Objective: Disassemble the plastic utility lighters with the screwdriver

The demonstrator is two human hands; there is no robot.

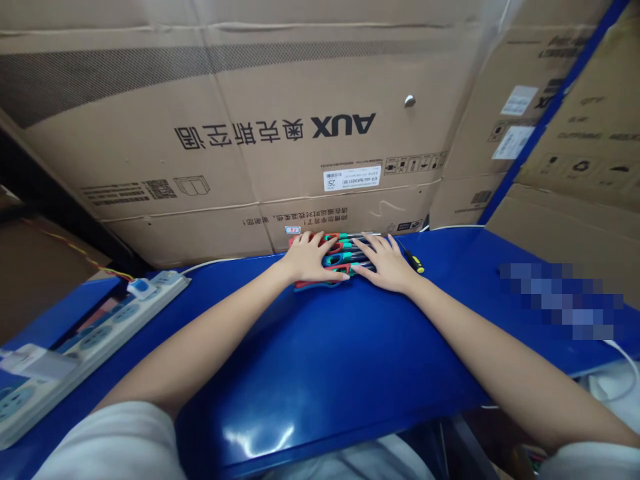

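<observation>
Closest to the camera are two loose white fabric sleeves (115, 443), with bare forearms reaching forward over a glossy dark blue tabletop (320, 360). Over on the left there's a long white plastic power strip (113, 327) lying at a slant, with a chunky white plug (43, 362) in the near end and a smaller white-and-blue plug (141, 288) with red and yellow wires by the far end. On the right something's pixelated out, so no clue what it is, but a thin white cable (623, 373) runs off below it

Further out, near the back edge, is the main thing: a row of tools with looped red, green and blue handles and slim dark shafts (340, 259), lying side by side on the blue top, shafts pointing right. Left hand (306, 259) is spread palm down over the handle end, right hand (387, 263) is spread over the shaft end, thumbs on the near side. Neither is clenched, but honestly can't tell if they're grasping the row or just resting on it

Just beside the right hand sits a black-and-yellow screwdriver (414, 261). Behind it all stands a big brown cardboard panel (280, 80) with upside-down black AUX lettering
</observation>
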